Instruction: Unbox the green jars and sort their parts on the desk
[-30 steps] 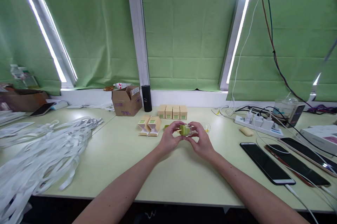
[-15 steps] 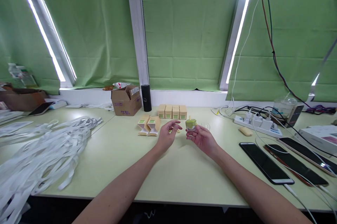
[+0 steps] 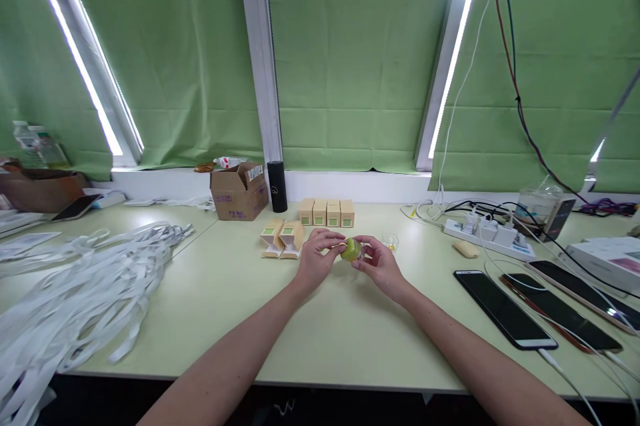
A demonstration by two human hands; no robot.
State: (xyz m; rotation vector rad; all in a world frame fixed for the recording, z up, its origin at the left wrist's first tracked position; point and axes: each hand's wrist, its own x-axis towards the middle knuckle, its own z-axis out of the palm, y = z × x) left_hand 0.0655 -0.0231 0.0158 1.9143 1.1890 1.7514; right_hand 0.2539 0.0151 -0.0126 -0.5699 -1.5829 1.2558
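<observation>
A small green rounded object (image 3: pixel 352 250) is held between my two hands, tipped onto its side above the table. My left hand (image 3: pixel 319 258) pinches its left end with thumb and fingertips. On its right, my right hand (image 3: pixel 381 265) grips the end that looks clear. Behind my left hand stand two open cardboard pieces (image 3: pixel 291 239) with green labels. Farther back is a row of several small tan boxes (image 3: pixel 327 213). A small clear plastic piece (image 3: pixel 391 241) lies just beyond my right hand.
White straps (image 3: pixel 100 293) are heaped on the left. A cardboard box (image 3: pixel 239 194) and a black cylinder (image 3: pixel 277 187) stand at the back. To the right are a power strip (image 3: pixel 487 239), cables, a beige oval object (image 3: pixel 466 250) and several phones (image 3: pixel 505 309).
The green object has tipped from upright onto its side and shifted slightly left. My left hand, free before, has closed on it. The clear piece behind my right hand shows more.
</observation>
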